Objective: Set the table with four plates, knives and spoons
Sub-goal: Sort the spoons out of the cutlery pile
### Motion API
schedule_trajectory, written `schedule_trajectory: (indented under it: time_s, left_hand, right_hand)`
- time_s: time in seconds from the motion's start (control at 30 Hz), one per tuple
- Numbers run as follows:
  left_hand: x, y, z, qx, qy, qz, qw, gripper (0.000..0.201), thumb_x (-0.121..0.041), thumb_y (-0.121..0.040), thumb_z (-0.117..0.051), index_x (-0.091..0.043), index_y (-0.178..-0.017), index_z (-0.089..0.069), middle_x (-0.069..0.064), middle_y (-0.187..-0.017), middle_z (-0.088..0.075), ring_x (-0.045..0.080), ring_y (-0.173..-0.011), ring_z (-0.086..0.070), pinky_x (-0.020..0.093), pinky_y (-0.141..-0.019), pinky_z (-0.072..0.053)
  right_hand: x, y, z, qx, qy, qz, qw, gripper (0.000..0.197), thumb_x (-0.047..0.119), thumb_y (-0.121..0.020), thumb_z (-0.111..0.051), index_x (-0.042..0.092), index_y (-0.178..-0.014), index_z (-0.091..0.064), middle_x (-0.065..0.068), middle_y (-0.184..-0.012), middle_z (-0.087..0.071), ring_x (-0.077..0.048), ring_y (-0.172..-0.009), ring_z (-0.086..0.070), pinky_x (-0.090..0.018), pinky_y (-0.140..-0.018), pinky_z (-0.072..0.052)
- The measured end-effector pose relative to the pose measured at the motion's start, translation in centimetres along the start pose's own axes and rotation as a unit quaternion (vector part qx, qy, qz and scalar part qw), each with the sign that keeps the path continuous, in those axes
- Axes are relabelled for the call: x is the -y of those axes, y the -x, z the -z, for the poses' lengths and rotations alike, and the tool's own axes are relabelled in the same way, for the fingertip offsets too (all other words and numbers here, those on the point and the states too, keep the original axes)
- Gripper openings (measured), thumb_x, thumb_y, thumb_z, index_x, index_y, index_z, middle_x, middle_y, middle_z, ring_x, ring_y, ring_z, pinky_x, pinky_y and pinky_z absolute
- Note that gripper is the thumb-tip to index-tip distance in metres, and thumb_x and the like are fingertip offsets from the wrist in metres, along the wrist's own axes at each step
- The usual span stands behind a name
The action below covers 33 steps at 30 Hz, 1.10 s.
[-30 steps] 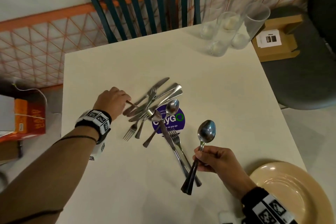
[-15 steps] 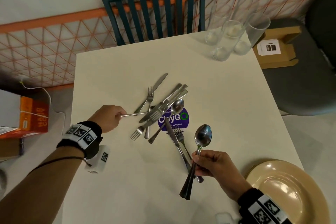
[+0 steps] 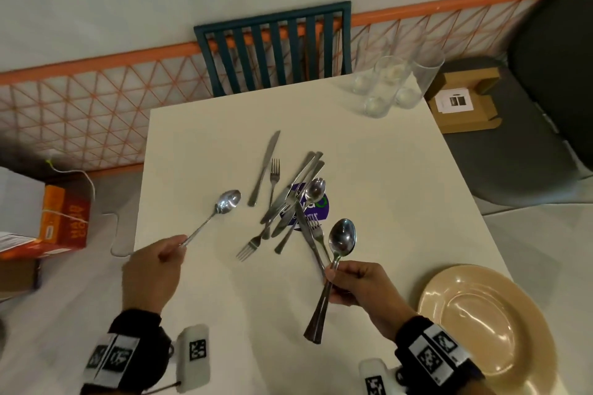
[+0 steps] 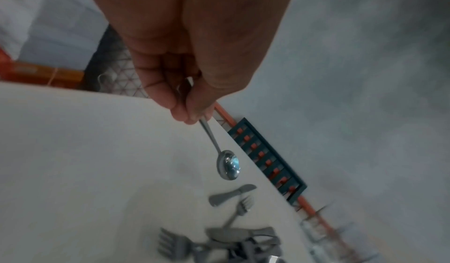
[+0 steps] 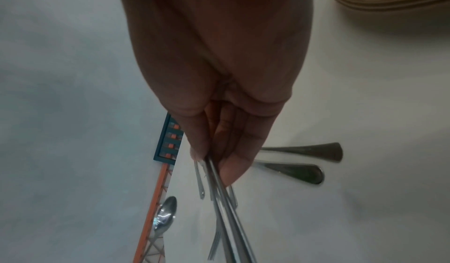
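My left hand [image 3: 178,245] pinches the handle end of a spoon [image 3: 228,200] and holds it over the white table [image 3: 369,170], left of the cutlery pile [image 3: 288,202]; in the left wrist view my left hand [image 4: 187,111] shows the same spoon [image 4: 227,165] pointing away. My right hand [image 3: 333,272] grips two spoons [image 3: 342,236] together, bowls up, their handles [image 5: 304,151] sticking out below the fingers. Knives, forks and one spoon lie crossed in the pile. A knife [image 3: 264,167] lies slightly apart. Stacked beige plates [image 3: 481,317] sit at the near right corner.
Several empty glasses [image 3: 385,86] stand at the far right corner. A teal chair [image 3: 272,45] is tucked in at the far side. A purple sticker [image 3: 316,207] lies under the pile. An orange box [image 3: 64,221] and a cardboard box [image 3: 462,102] sit off the table.
My left hand has drawn a spoon out of the pile and carried it left and toward me. My right hand has kept its two spoons in about the same place.
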<state>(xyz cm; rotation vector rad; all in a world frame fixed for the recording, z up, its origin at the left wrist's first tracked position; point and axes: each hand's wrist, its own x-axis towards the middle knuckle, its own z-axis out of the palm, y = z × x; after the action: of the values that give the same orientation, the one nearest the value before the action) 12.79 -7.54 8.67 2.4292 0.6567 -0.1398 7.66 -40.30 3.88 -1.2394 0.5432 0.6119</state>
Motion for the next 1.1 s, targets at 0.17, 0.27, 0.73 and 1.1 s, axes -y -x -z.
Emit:
schedule_trajectory:
  time_s: [0.17,0.27,0.73,1.1]
  left_hand:
    - [-2.6,7.7,-2.4,0.086,0.324,0.080,0.939,0.030,0.006,-0.083,-0.067,-0.019,-0.097,-0.075,0.006,-0.083,-0.075,0.021,-0.076,-0.066,0.031,-0.078,-0.057]
    - [-5.6,11.3,-4.8,0.168,0.410,0.116,0.889,0.025,0.006,-0.083,-0.067,-0.012,-0.098,-0.075,0.012,-0.089,-0.075,0.018,-0.076,-0.067,0.019,-0.065,-0.056]
    - [-8.8,16.1,-8.4,0.159,0.201,-0.069,0.964,0.015,-0.027,-0.083,-0.074,-0.040,-0.090,-0.075,-0.009,-0.079,-0.070,0.014,-0.066,-0.068,0.023,-0.058,-0.056]
    - [-8.9,15.2,-10.7,0.185,0.139,-0.147,0.962,0.019,-0.031,-0.084,-0.073,-0.032,-0.103,-0.076,-0.011,-0.071,-0.069,0.009,-0.072,-0.066,0.024,-0.070,-0.056]
  right_hand:
    - [0.8,0.8,-1.0,0.008,0.006,0.033,0.999,0.024,0.008,-0.094,-0.064,-0.016,-0.094,-0.066,-0.007,-0.063,-0.066,-0.012,-0.047,-0.059,-0.014,-0.043,-0.038]
    - [1.1,1.1,-1.3,0.005,0.014,0.046,0.999,0.028,0.015,-0.093,-0.066,-0.013,-0.092,-0.068,-0.012,-0.064,-0.063,-0.015,-0.046,-0.058,-0.019,-0.040,-0.032]
    - [0.6,3.0,1.8,-0.014,-0.093,0.056,0.994,0.013,0.009,-0.092,-0.066,-0.001,-0.090,-0.073,-0.023,-0.081,-0.064,-0.028,-0.063,-0.061,-0.041,-0.063,-0.040]
    - [0.6,1.7,4.1,0.002,-0.156,0.048,0.987,0.011,0.006,-0.091,-0.065,0.001,-0.097,-0.073,-0.014,-0.093,-0.073,-0.022,-0.084,-0.070,-0.031,-0.081,-0.061]
